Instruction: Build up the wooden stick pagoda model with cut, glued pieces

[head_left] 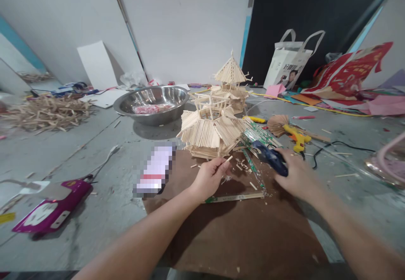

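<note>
My left hand (212, 173) is closed in a pinch on a short wooden stick (229, 159), just in front of a stick-built pavilion model (211, 132). On the right, my right hand (294, 170) is wrapped round dark blue pliers (271, 158), whose jaws point away to the left; their tips are hard to make out. Between the hands, cut stick pieces (243, 166) are scattered on a brown board (240, 233). A wrapped bundle of sticks (236, 197) lies across the board below my left hand. Green-printed packs of sticks (259, 133) lie beside the model.
Behind stands a pointed-roof stick model (232, 73), near a steel basin (152, 102). A phone (155, 168) lies left of the board, a purple power strip (53, 208) farther left. At right are a yellow glue gun (297, 137) and its black cord. A stick pile (47, 111) sits far left.
</note>
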`<state>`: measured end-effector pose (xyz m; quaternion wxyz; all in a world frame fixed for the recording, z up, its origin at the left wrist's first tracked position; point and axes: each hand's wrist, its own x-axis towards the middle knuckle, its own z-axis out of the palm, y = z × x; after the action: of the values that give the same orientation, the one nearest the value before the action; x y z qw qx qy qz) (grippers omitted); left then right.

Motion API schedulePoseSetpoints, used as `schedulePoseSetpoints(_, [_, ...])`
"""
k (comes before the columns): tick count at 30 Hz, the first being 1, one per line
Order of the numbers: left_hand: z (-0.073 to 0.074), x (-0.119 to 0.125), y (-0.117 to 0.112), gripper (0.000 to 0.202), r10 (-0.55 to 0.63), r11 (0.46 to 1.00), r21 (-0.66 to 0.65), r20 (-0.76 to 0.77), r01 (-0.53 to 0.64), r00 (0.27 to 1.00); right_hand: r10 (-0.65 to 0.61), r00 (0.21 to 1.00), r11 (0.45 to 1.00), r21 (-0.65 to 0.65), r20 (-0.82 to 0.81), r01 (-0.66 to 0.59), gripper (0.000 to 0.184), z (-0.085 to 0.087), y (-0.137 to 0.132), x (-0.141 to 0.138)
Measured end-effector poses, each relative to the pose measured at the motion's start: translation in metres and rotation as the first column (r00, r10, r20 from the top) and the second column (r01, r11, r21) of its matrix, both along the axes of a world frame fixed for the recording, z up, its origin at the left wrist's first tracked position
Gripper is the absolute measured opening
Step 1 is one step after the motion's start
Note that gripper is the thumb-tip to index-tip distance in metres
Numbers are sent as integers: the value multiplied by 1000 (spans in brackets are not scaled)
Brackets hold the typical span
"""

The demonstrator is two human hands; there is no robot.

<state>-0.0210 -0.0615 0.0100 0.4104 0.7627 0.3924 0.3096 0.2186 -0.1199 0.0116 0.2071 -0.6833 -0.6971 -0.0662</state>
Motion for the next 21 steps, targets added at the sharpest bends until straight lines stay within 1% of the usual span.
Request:
schedulePoseSetpoints(1, [0, 0, -1, 34, 4, 1000, 14, 6, -4, 1000, 63, 997, 998, 7, -42, -63, 48, -2, 2, -12])
schedulePoseSetpoints(3, [0, 1, -2, 35, 1, 999, 42, 9, -1, 1000, 143, 985, 990, 25, -100, -142, 48, -7, 7, -32])
schedulePoseSetpoints(6, [1, 1, -5, 34, -28, 996, 79, 1, 28, 1000, 188, 971, 982, 2, -151, -189, 49, -12, 10, -48])
schedulePoseSetpoints(12, [1, 1, -8, 23, -129, 970, 197, -73, 141, 989, 240, 961, 969, -33, -136, -247, 48, -13, 2, -51])
schedulePoseSetpoints(16, [2, 1, -11, 22, -149, 951, 250, -135, 180, 979, 238, 968, 969, -41, -82, -242, 47, -15, -2, -49])
schedulePoseSetpoints(21, [3, 2, -14, 21, -182, 935, 283, -139, 215, 973, 214, 976, 974, -65, -43, -217, 45, -14, -6, -49])
